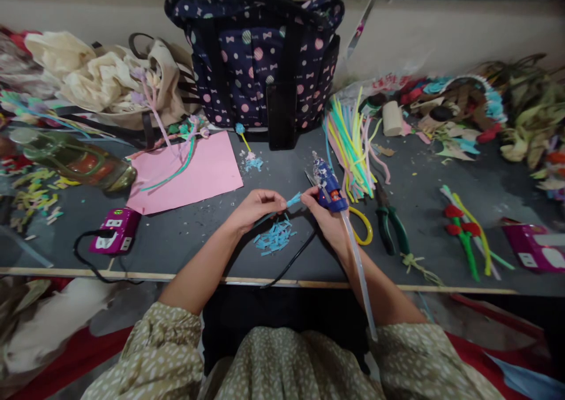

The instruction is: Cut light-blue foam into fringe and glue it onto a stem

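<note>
My right hand [327, 219] grips a blue hot glue gun [328, 185] with a long clear glue stick [359, 270] sticking out of its back toward me. My left hand [256, 207] pinches a small light-blue paper piece [293, 200] by one end, and the piece's other end touches my right hand beside the gun. Under both hands lies a little heap of light-blue paper scraps [274, 237] on the dark grey table [185, 241]. A black cord [289, 265] runs from the gun over the table's front edge.
A dotted navy bag [256, 59] stands at the back, a pink sheet [189, 176] to the left, a purple power adapter [113, 230] near the front left. Right of my hands lie pastel pipe cleaners [351, 141], green-handled pliers [391, 223], yellow scissors handles [364, 226], red-and-green pipe-cleaner flowers [465, 235].
</note>
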Motion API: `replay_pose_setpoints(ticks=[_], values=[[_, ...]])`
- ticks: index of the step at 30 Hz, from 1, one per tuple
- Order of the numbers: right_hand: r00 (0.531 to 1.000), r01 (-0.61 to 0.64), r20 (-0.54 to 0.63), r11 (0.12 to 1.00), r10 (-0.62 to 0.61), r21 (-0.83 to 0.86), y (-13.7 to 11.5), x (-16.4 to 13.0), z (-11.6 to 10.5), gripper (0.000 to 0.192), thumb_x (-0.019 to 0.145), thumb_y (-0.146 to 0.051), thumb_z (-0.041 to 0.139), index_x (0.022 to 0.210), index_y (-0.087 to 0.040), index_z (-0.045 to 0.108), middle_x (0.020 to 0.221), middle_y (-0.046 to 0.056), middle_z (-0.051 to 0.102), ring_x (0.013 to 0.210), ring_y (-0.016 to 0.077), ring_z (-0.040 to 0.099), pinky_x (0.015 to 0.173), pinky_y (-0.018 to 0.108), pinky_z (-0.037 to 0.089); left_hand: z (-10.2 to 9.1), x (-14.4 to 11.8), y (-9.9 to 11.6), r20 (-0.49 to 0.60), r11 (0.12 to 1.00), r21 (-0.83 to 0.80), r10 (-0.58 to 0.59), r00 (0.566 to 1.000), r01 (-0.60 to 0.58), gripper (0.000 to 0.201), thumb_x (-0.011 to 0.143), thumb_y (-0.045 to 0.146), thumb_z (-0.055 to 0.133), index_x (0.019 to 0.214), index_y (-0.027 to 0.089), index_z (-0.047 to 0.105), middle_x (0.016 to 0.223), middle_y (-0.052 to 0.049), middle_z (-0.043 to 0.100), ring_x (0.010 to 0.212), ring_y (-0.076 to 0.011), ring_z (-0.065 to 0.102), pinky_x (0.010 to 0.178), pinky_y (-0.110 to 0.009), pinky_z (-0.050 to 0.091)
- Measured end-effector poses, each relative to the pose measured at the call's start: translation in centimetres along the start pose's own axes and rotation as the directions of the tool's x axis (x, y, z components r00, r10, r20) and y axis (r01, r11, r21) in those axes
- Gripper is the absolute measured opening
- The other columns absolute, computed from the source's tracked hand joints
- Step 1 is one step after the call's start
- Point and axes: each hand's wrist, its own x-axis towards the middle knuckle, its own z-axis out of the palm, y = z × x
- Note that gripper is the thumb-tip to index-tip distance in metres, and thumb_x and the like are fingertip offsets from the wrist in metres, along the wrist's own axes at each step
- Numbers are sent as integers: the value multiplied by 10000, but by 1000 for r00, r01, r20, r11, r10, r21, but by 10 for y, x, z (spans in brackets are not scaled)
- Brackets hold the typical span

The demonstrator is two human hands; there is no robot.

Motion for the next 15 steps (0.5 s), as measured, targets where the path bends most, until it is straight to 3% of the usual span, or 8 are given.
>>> replay_pose_setpoints(ticks=[15], values=[[1000, 15, 22, 1000, -15, -18, -2, -1, 0, 175, 768, -378, 713, 803, -238, 614, 775, -5, 654, 697, 144, 597, 691, 324, 532, 1, 0, 1, 5, 1000, 4, 17, 1000, -17, 181, 716, 347, 750, 722, 170, 710, 646, -12, 627, 587, -91, 507, 599, -257, 373]])
